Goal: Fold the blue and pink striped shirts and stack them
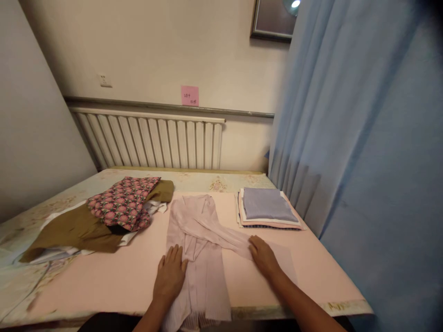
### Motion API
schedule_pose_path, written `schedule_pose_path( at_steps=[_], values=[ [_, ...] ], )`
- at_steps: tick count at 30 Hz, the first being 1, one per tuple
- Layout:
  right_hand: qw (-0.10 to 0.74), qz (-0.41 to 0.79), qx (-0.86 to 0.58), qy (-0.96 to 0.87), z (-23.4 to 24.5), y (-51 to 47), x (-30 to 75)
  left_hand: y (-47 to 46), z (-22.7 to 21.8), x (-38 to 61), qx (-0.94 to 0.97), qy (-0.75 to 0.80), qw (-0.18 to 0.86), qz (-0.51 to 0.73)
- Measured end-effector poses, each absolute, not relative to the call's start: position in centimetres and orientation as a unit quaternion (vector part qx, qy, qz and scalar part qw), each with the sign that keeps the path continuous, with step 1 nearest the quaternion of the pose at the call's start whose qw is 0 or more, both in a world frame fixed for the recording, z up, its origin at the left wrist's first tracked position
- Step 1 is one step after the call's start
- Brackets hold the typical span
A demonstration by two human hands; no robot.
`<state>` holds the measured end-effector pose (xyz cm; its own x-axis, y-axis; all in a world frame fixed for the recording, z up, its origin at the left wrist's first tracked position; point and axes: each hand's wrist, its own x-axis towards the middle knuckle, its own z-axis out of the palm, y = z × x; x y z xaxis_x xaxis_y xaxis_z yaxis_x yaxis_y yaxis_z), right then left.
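A pale lilac striped shirt lies lengthwise on a pink sheet, partly folded, its hem hanging over the near edge. My left hand rests flat on the shirt's left side, fingers stretched out. My right hand presses down on the end of a sleeve that runs across to the right, fingers flat and together.
A neat stack of folded clothes sits at the back right. A loose pile with a floral garment and an olive one lies at the left. A radiator lines the far wall. Blue curtain hangs at the right.
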<state>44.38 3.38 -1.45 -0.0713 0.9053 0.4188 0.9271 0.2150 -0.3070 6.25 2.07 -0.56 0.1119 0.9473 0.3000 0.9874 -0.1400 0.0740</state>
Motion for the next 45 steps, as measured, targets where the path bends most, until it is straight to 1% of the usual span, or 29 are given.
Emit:
schedule_pose_path(
  at_steps=[3,5,9,16,21,24,27,32,33,35,36,37,39,41,43,45],
  values=[
    [0.249,-0.067,-0.670,-0.696,-0.8,3.1,47.4,2.1,-0.7,6.2,-0.744,-0.647,0.074,-0.148],
    [0.218,-0.069,-0.702,-0.674,-0.3,2.4,49.6,2.1,-0.7,6.2,-0.744,-0.646,0.076,-0.151],
    [0.159,-0.032,-0.747,-0.644,0.3,0.9,52.9,2.1,-0.8,6.3,-0.741,-0.649,0.073,-0.154],
    [0.123,0.063,-0.785,-0.604,0.9,1.3,54.9,2.0,-0.6,6.3,-0.741,-0.651,0.061,-0.152],
    [0.124,0.123,-0.789,-0.589,2.2,1.7,54.5,1.8,-0.5,6.3,-0.740,-0.653,0.057,-0.152],
    [0.156,0.124,-0.783,-0.589,3.8,1.7,53.1,1.8,-0.5,6.3,-0.739,-0.653,0.055,-0.155],
    [0.217,0.098,-0.773,-0.588,6.4,2.2,50.8,1.8,-0.5,6.3,-0.739,-0.653,0.049,-0.157],
    [0.319,0.059,-0.699,-0.637,13.0,3.4,44.2,1.6,-0.3,6.3,-0.739,-0.650,0.054,-0.166],
    [0.340,0.055,-0.671,-0.657,14.6,3.2,42.5,1.6,-0.3,6.3,-0.740,-0.649,0.056,-0.168],
    [0.421,0.044,-0.550,-0.720,17.3,2.2,38.7,1.5,-0.3,6.3,-0.741,-0.647,0.057,-0.172],
    [0.439,0.040,-0.487,-0.754,18.4,1.4,36.7,1.5,-0.3,6.3,-0.741,-0.646,0.057,-0.173],
    [0.441,0.033,-0.431,-0.787,19.1,0.4,34.8,1.5,-0.3,6.3,-0.741,-0.646,0.056,-0.174],
    [0.407,0.009,-0.336,-0.849,19.6,-1.9,31.4,1.5,-0.5,6.1,-0.742,-0.645,0.057,-0.176],
    [0.333,-0.012,-0.276,-0.902,18.6,-4.2,28.7,1.5,-0.7,5.8,-0.747,-0.638,0.057,-0.175],
    [0.244,-0.016,-0.268,-0.932,16.7,-6.2,26.8,1.6,-1.0,5.6,-0.751,-0.636,0.048,-0.170],
    [0.177,0.005,-0.265,-0.948,14.7,-7.6,25.7,1.6,-1.1,5.4,-0.750,-0.638,0.040,-0.172]
  ],
)
